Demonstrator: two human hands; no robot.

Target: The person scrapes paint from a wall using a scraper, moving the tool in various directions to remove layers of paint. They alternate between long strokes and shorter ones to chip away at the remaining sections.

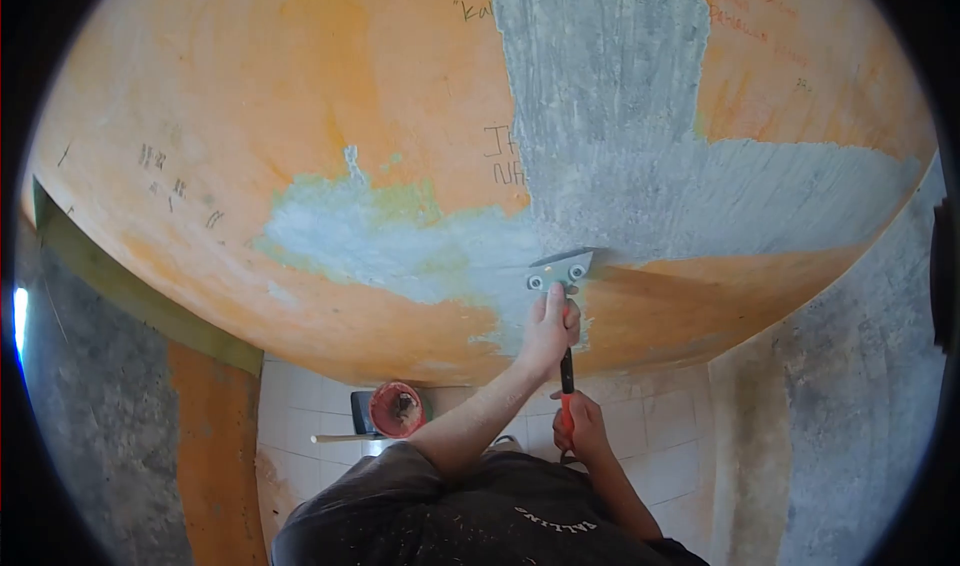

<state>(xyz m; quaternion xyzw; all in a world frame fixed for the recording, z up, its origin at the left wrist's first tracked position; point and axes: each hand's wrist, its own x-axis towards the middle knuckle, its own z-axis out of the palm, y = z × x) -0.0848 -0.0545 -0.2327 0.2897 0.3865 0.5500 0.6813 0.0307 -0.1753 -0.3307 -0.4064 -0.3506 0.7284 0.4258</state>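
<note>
My left hand (pixel 549 331) is clasped high on the scraper (pixel 566 368), thumb pressing just behind its metal blade (pixel 562 269), while my right hand (pixel 581 428) grips the orange handle lower down. The blade lies against the orange wall (pixel 300 96), at the lower edge of the bared grey patch (pixel 610 136). I judge it works best at a low angle with even pressure, so the corners don't gouge. The grey side wall (pixel 850 386) closes in on the right. The red bucket (pixel 397 409) sits well below on the tiled floor (pixel 660 436).
</note>
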